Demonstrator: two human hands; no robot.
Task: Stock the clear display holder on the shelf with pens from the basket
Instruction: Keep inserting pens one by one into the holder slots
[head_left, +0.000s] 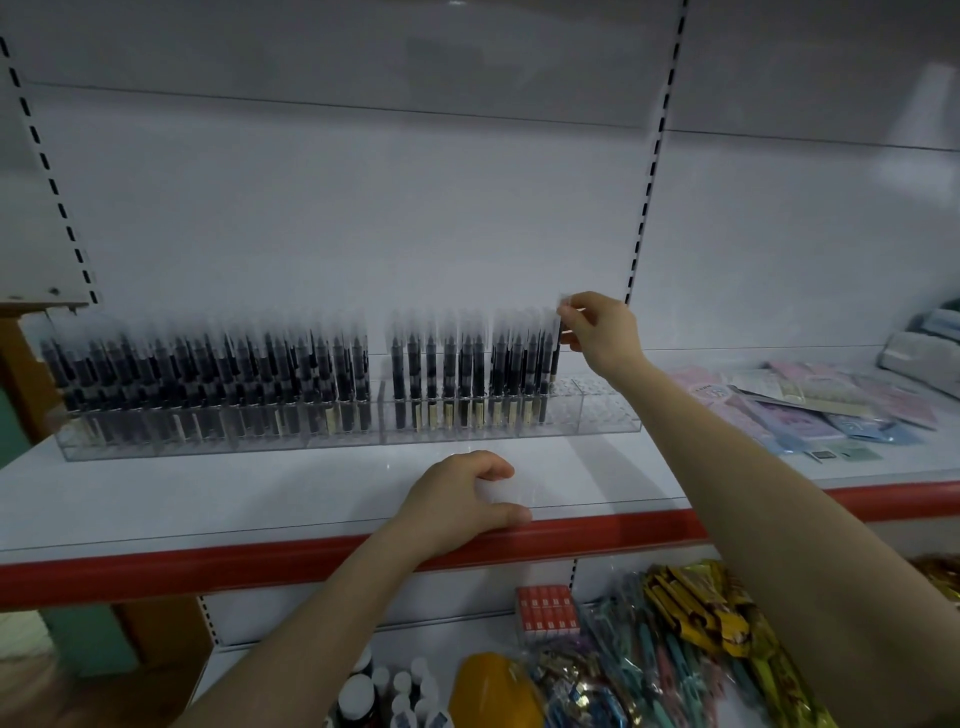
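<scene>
Mid right: right hand (597, 332) pinching the clear cap of one pen (555, 358), tip hanging down just over the bare right end of the holder (608, 413). Likely light, stiff and smooth, so best held by the cap. Low middle: left hand (457, 501) curled round a pale bundle (500, 492), too blurry to name.

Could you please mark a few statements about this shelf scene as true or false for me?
1. The right hand pinches a pen at the filled row's right end. True.
2. The clear display holder is completely full. False: its right-end slots are empty.
3. The left hand rests at the front edge of the shelf. True.
4. The front strip of the shelf is blue. False: it is red.
</scene>
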